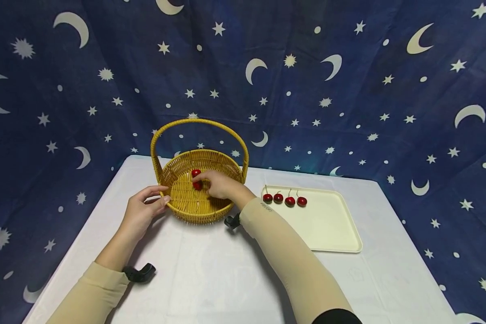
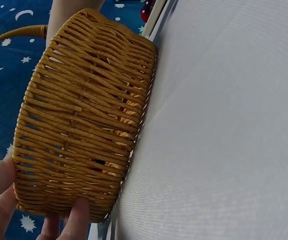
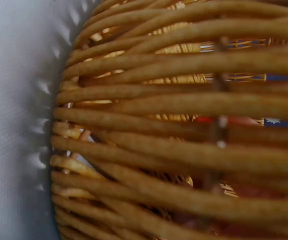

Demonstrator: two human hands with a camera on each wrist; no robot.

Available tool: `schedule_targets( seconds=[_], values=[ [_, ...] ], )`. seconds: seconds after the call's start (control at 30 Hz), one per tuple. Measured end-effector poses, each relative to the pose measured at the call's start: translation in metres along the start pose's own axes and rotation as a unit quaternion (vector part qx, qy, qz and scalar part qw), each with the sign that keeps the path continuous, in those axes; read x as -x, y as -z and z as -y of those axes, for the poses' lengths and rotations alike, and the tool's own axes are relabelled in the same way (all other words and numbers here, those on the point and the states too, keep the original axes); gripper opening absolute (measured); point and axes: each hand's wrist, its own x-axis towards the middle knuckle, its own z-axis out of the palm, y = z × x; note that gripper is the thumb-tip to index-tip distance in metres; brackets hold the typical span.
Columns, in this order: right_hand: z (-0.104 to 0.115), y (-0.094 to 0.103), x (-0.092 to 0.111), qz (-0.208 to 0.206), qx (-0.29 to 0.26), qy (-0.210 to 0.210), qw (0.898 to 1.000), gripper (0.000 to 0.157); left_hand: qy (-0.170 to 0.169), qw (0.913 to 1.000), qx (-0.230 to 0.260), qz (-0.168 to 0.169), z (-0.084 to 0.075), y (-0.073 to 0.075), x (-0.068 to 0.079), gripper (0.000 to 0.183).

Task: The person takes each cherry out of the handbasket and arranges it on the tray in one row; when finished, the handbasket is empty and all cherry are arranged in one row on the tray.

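A yellow wicker basket (image 1: 202,219) with a tall arched handle stands on the table. My left hand (image 1: 139,209) grips its left rim, the thumb at the edge and fingers against the woven side, as the left wrist view also shows. Reaching in over the near right rim, my right hand (image 1: 220,183) has its fingertips at a dark red cherry (image 1: 197,186). Another cherry (image 1: 196,172) lies just behind it on the basket floor. The thumb is hidden, and I cannot tell whether the fingers pinch the cherry. The right wrist view is mostly filled by the basket's weave.
To the right of the basket lies a cream tray (image 1: 328,225). Several stemmed cherries (image 1: 290,201) sit in a row near its back left corner, and my right forearm passes over its left part. A blue curtain (image 1: 287,112) with moons and stars hangs behind the white table (image 1: 202,279).
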Motion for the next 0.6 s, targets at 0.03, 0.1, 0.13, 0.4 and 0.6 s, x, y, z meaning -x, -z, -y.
schedule_targets(
  seconds=[0.03,0.1,0.13,0.4,0.6],
  values=[
    [-0.0003,-0.0008,-0.0006,0.000,0.001,0.002,1.000,0.071,0.000,1.0000,0.000,0.000,0.0000,-0.0001,0.0000,0.047],
    [-0.0004,-0.0023,-0.0016,0.000,0.006,0.010,1.000,0.068,0.000,1.0000,-0.001,0.001,-0.0002,-0.0003,-0.0002,0.048],
    [-0.0003,-0.0029,-0.0021,-0.001,0.008,0.016,1.000,0.066,-0.001,1.0000,-0.001,0.002,-0.0002,-0.0003,-0.0004,0.048],
    [0.0020,-0.0067,-0.0017,0.012,0.009,0.018,1.000,0.052,-0.006,1.0000,0.004,0.006,0.0003,-0.0001,-0.0013,0.048],
    [0.0030,-0.0095,-0.0026,0.021,0.024,0.043,0.999,0.043,-0.006,1.0000,0.007,-0.001,0.0024,-0.0001,-0.0017,0.048]
  ],
)
